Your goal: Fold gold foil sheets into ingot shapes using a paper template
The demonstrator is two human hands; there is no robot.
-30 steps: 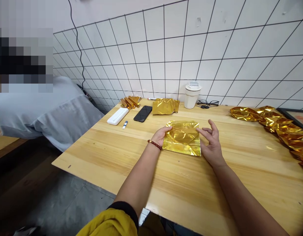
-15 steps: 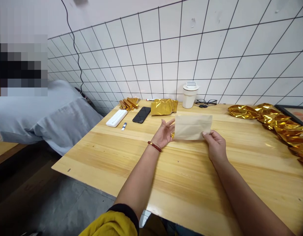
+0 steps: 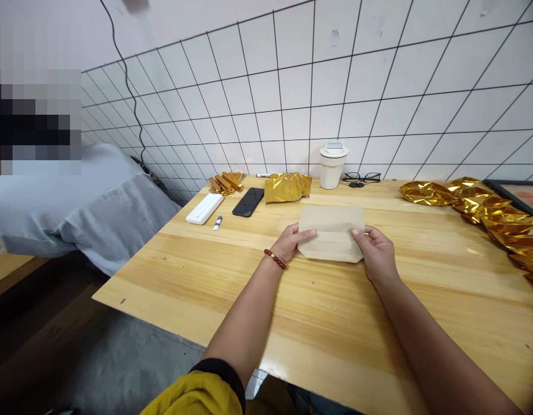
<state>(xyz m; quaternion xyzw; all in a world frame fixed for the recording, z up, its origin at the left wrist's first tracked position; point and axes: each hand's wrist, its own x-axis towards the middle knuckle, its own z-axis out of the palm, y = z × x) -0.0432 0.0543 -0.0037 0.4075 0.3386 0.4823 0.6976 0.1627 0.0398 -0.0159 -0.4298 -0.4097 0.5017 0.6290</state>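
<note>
A pale beige paper piece (image 3: 331,222), creased across its width and with angled lower corners, is held up over the wooden table. My left hand (image 3: 293,239), with a red bead bracelet at the wrist, grips its left edge, thumb on the front face. At the right edge my right hand (image 3: 376,248) pinches it, thumb in front and fingers partly behind. Beyond the paper lies a crumpled gold foil sheet (image 3: 287,188).
On the table (image 3: 184,276) are a white power bank (image 3: 204,208), a black phone (image 3: 248,202), a small blue-white tube (image 3: 218,223), gold strips (image 3: 226,183), a white cup (image 3: 332,166), glasses (image 3: 362,177) and twisted gold foil (image 3: 477,208). A person in grey (image 3: 110,196) leans at left.
My left hand has closed on the paper's left edge, its fingers apart before. The paper has moved slightly left and nearer, showing a lower section with angled corners.
</note>
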